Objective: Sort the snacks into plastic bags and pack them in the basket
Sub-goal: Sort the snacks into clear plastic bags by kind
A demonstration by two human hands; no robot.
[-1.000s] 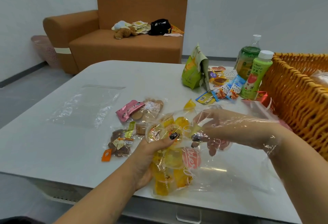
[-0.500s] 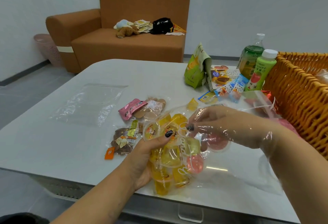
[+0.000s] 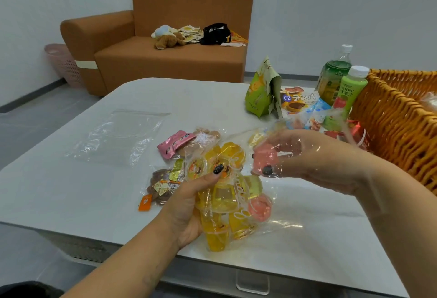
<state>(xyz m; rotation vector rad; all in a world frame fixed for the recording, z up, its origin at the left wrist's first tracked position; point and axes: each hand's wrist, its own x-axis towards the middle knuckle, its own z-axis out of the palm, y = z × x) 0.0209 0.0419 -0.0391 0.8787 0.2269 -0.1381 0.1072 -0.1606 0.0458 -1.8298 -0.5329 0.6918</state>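
Wide white desk (image 3: 71, 191), woven basket (image 3: 390, 118) at its right edge. Left hand (image 3: 189, 203) clutches the clear plastic bag (image 3: 236, 203) of yellow jelly cups just above the desk's near edge. Right hand (image 3: 314, 158) (inside the bag's mouth) pinches a pink jelly cup (image 3: 264, 156).

Both forearms bare, no sleeves; left hand (image 3: 189, 200) bare, dark glossy nail polish on thumb; right hand (image 3: 314, 160) same dark polish, seen through clear plastic film.
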